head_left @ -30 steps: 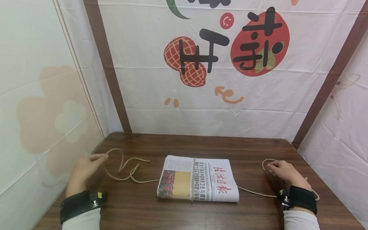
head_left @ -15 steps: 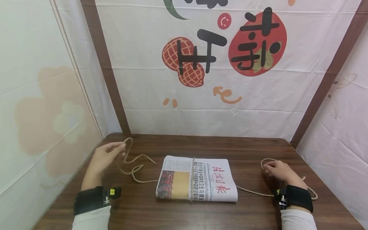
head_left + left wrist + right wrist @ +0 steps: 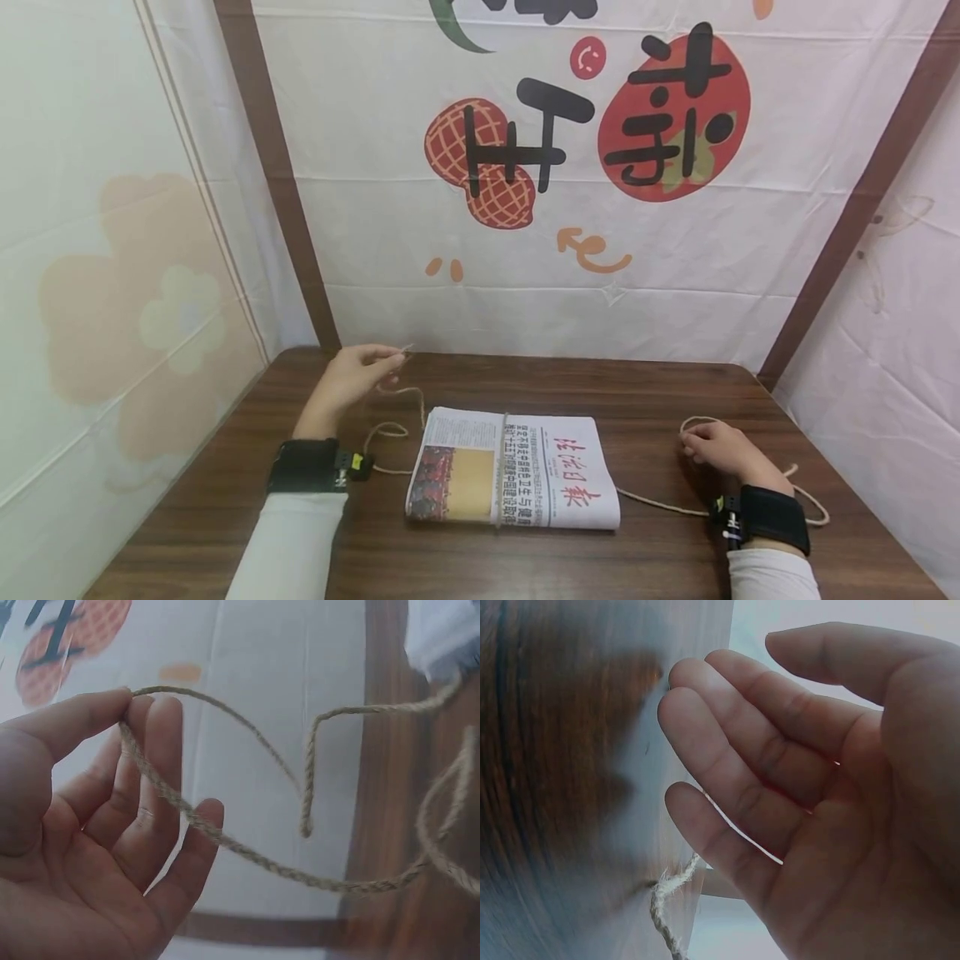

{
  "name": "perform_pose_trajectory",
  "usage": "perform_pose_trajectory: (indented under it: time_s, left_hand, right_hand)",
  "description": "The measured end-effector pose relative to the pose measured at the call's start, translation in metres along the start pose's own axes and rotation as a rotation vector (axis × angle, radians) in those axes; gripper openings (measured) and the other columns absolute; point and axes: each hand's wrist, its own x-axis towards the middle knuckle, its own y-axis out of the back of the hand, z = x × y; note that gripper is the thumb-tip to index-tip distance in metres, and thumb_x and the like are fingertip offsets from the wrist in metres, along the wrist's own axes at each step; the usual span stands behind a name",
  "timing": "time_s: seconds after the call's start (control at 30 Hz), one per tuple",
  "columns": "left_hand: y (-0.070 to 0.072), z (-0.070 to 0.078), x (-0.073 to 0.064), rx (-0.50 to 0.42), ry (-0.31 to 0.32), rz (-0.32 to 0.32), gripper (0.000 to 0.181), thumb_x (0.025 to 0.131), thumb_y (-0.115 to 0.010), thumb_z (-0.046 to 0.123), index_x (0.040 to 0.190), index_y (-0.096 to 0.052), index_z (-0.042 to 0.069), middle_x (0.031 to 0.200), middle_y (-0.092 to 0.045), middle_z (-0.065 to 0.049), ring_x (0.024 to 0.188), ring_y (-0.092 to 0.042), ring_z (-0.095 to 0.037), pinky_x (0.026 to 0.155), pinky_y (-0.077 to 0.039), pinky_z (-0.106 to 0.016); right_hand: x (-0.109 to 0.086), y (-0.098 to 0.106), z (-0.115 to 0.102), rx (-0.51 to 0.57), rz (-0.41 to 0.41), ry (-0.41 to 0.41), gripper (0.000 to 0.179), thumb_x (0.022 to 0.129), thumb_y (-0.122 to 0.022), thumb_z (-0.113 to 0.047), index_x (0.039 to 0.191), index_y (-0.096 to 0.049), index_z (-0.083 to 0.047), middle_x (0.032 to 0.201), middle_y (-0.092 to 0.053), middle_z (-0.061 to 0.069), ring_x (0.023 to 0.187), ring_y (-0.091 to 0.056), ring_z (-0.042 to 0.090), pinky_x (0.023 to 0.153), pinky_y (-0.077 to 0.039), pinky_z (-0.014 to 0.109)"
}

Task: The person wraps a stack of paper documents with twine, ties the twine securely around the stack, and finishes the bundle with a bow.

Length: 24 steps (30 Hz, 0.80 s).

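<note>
A folded newspaper (image 3: 558, 500) lies flat on the table, with a strand of twine across its front face. My left hand (image 3: 352, 377), raised at the paper's far left, pinches a length of twine (image 3: 259, 859) between thumb and forefinger. In the left wrist view that twine hangs in a loop, and the other fingers are loosely spread. On the other side, my right hand (image 3: 723, 450) hovers low over the table near the right-hand twine (image 3: 662, 503). Its fingers are relaxed and slightly bent, with nothing in the palm in the right wrist view.
The brown wooden table (image 3: 630, 567) has rounded far corners. A white printed cloth (image 3: 360, 233) hangs right behind it, with more cloth at both sides. Twine also curls (image 3: 821, 508) beyond the right wrist.
My left hand has moved right and away from me toward the newspaper, drawing the left twine along with it. The right hand has stayed almost still.
</note>
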Motion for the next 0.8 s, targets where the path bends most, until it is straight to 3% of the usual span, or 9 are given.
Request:
perform_pose_trajectory:
  time_s: [0.17, 0.27, 0.37, 0.5, 0.6, 0.63, 0.73, 0.8]
  left_hand:
    - [-0.017, 0.026, 0.017, 0.029, -0.089, -0.067, 0.036, 0.100, -0.064, 0.029, 0.123, -0.067, 0.001, 0.097, -0.073, -0.013, 0.091, -0.070, -0.030, 0.080, -0.054, -0.041]
    - [-0.028, 0.044, 0.020, 0.002, -0.127, -0.100, 0.033, 0.099, -0.065, 0.028, 0.120, -0.069, 0.003, 0.100, -0.073, -0.013, 0.096, -0.068, -0.034, 0.076, -0.053, -0.036]
    - [-0.039, 0.062, 0.018, -0.029, -0.146, -0.125, 0.031, 0.098, -0.066, 0.031, 0.119, -0.071, 0.008, 0.107, -0.072, -0.010, 0.099, -0.068, -0.031, 0.082, -0.052, -0.039]
    - [-0.054, 0.082, 0.013, -0.180, -0.167, -0.203, 0.030, 0.097, -0.069, 0.031, 0.119, -0.072, 0.011, 0.112, -0.070, -0.010, 0.100, -0.067, -0.027, 0.087, -0.051, -0.040]
    - [-0.066, 0.085, 0.011, -0.245, -0.172, -0.313, 0.028, 0.095, -0.071, 0.030, 0.118, -0.072, 0.013, 0.112, -0.069, -0.011, 0.075, -0.065, -0.022, 0.068, -0.053, -0.034]
    - [-0.070, 0.084, 0.010, -0.225, -0.185, -0.361, 0.027, 0.095, -0.071, 0.030, 0.118, -0.072, 0.014, 0.112, -0.069, -0.010, 0.068, -0.061, -0.019, 0.063, -0.052, -0.032]
    - [-0.084, 0.074, 0.010, 0.004, -0.271, -0.504, 0.024, 0.095, -0.071, 0.032, 0.116, -0.073, 0.021, 0.110, -0.070, 0.002, 0.068, -0.058, -0.009, 0.063, -0.051, -0.030]
    - [-0.091, 0.065, 0.009, 0.148, -0.333, -0.594, 0.024, 0.094, -0.071, 0.030, 0.117, -0.073, 0.022, 0.109, -0.071, 0.008, 0.084, -0.062, -0.005, 0.076, -0.052, -0.032]
  right_hand:
    - [0.001, -0.004, 0.000, 0.024, 0.007, 0.031, 0.029, 0.103, -0.054, -0.015, 0.106, -0.067, 0.011, 0.085, -0.069, 0.006, 0.077, -0.069, 0.021, 0.077, -0.054, 0.042]
    - [0.001, -0.004, -0.001, 0.015, 0.005, 0.029, 0.026, 0.103, -0.054, -0.015, 0.101, -0.068, 0.007, 0.083, -0.068, 0.005, 0.077, -0.067, 0.020, 0.074, -0.052, 0.039]
    - [0.002, -0.004, -0.002, 0.006, 0.005, 0.030, 0.026, 0.103, -0.054, -0.015, 0.098, -0.068, 0.005, 0.082, -0.067, 0.004, 0.076, -0.065, 0.019, 0.072, -0.050, 0.037]
    - [0.002, -0.005, -0.002, -0.004, 0.010, 0.047, 0.025, 0.103, -0.054, -0.016, 0.093, -0.069, 0.002, 0.079, -0.067, 0.003, 0.073, -0.063, 0.017, 0.071, -0.049, 0.037]
    - [0.003, -0.006, -0.001, -0.003, 0.009, 0.065, 0.024, 0.103, -0.054, -0.015, 0.089, -0.068, 0.000, 0.078, -0.066, 0.004, 0.073, -0.063, 0.017, 0.070, -0.049, 0.036]
    - [0.003, -0.006, 0.000, 0.003, 0.008, 0.065, 0.024, 0.103, -0.054, -0.014, 0.089, -0.068, 0.000, 0.078, -0.066, 0.004, 0.073, -0.064, 0.018, 0.070, -0.050, 0.036]
    - [0.003, -0.006, 0.001, 0.020, 0.002, 0.068, 0.023, 0.103, -0.054, -0.013, 0.092, -0.068, 0.001, 0.080, -0.066, 0.004, 0.074, -0.065, 0.019, 0.069, -0.051, 0.036]
    - [0.003, -0.006, 0.002, 0.019, 0.003, 0.064, 0.023, 0.103, -0.054, -0.014, 0.092, -0.068, 0.001, 0.080, -0.066, 0.004, 0.075, -0.065, 0.019, 0.070, -0.051, 0.036]
